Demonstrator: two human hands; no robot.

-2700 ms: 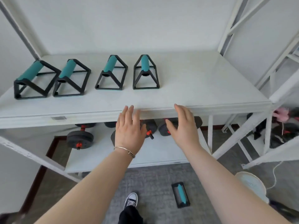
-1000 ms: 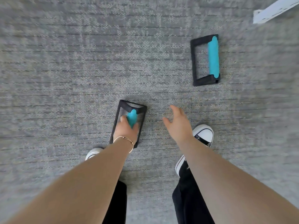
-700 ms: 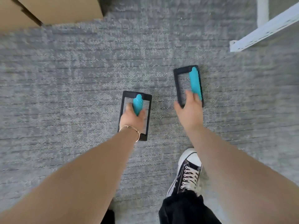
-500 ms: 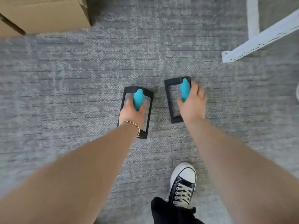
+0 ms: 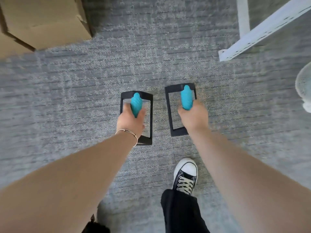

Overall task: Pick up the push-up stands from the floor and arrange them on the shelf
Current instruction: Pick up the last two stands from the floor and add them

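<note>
Two push-up stands with black frames and teal foam handles hang over the grey carpet. My left hand (image 5: pixel 131 121) is closed around the teal handle of the left push-up stand (image 5: pixel 149 118). My right hand (image 5: pixel 193 117) grips the handle of the right push-up stand (image 5: pixel 175 111). Both stands sit side by side, a small gap between them, seen from above. The far ends of the teal handles stick out past my fingers. Only a white metal leg of the shelf (image 5: pixel 262 31) shows, at the upper right.
A cardboard box (image 5: pixel 42 22) stands on the carpet at the upper left. A pale round object (image 5: pixel 304 88) is cut off at the right edge. My sneaker (image 5: pixel 185 175) and black trouser leg are below the stands.
My right hand reached the second stand and closed on its handle, then brought it beside the left one. Both stands now appear larger and closer to the camera.
</note>
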